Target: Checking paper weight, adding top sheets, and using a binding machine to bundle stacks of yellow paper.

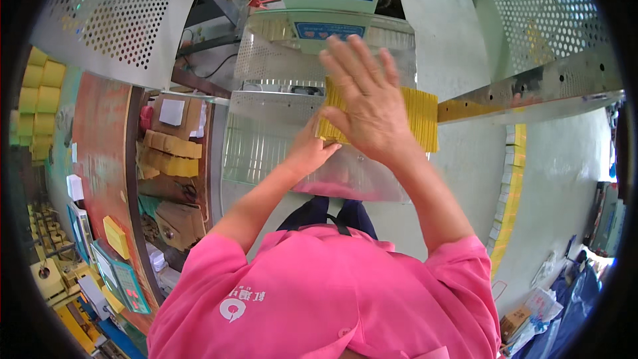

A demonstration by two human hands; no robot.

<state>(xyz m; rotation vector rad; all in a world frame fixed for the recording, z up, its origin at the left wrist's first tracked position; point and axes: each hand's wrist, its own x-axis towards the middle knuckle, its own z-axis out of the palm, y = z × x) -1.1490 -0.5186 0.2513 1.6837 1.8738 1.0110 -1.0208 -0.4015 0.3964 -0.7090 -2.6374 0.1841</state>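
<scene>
A row of thin yellow sheets or packets [420, 119], packed side by side on edge, lies on a shiny metal tray [256, 136] in front of a machine. My left hand [310, 151] grips the left end of this row, with the thumb along its near side. Over the row is my right hand [369, 110], open and flat with the fingers pointing away from me, slightly blurred. Whether its palm touches the yellow row I cannot tell. The hand hides the middle of the row.
Ahead stands the pale green machine [325, 3] with a blue sign. A metal rail [531, 90] runs off to the right. On the left, a reddish table [100, 133] carries a teal scale [119, 278] and a yellow stack [116, 237]. Yellow-and-white packs [508, 189] line the right floor.
</scene>
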